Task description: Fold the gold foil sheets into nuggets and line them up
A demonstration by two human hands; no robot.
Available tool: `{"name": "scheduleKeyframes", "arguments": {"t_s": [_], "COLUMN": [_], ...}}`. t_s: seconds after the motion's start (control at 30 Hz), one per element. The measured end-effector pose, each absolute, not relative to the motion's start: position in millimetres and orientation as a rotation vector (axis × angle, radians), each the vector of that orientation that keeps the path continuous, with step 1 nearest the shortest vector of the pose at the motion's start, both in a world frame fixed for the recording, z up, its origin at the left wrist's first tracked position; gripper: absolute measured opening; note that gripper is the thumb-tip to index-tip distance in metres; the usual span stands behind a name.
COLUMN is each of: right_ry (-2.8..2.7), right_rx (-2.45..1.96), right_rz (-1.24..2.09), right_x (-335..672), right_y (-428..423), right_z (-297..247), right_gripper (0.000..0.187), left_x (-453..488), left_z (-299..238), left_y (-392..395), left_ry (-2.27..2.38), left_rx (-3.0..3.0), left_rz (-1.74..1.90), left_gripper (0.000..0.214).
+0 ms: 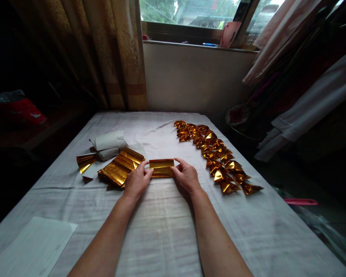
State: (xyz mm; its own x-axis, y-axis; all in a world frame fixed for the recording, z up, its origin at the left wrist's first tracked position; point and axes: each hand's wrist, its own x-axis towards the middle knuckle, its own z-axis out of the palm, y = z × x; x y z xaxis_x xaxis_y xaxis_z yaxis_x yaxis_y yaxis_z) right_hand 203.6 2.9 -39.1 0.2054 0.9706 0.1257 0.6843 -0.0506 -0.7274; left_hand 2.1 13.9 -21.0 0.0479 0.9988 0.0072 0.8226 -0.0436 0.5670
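Note:
A small rectangle of gold foil paper [162, 168], with fold lines running along its length, is held just above the cloth. My left hand [137, 180] pinches its left end between thumb and fingers. At the right end, my right hand [187, 175] grips it the same way. Close beside my left hand lies a stack of gold foil sheets [119, 168], creased and slightly fanned. Several folded gold foil pieces [216, 148], pointed at the ends, sit in rows to the right of my right hand.
A white cloth covers the table [161, 231]. Left of the stack are a grey-white paper wad [108, 144] and a loose foil piece [85, 163]. A white paper sheet [34, 246] lies at the near left. Hanging clothes [311, 100] are off the right side; a curtain [109, 57] hangs behind.

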Motion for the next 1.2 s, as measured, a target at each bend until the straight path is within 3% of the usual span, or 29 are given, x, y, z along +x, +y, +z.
{"name": "scheduleKeyframes", "arguments": {"t_s": [0.23, 0.37, 0.53, 0.87, 1.2], "right_ry": [-1.627, -1.646, -1.658, -1.715, -1.884], "right_rx": [-1.943, -1.951, -1.954, -1.917, -1.964], "right_rz": [0.384, 0.352, 0.333, 0.279, 0.194], "right_x": [195, 194, 193, 191, 174], "right_y": [0, 0, 0, -2, -6], "right_z": [-36, -37, -38, -38, -38], "right_gripper": [0.038, 0.038, 0.040, 0.042, 0.070], "left_x": [4, 8, 18, 18, 18], "left_z": [-23, -27, -27, -33, -33], "left_y": [11, 7, 0, -2, 0], "left_ry": [1.863, 1.881, 1.730, 1.697, 1.686], "left_rx": [2.023, 2.218, 2.504, 2.460, 2.370], "left_rz": [0.594, 0.661, 0.738, 0.650, 0.664], "left_gripper": [0.046, 0.040, 0.013, 0.012, 0.011]}}
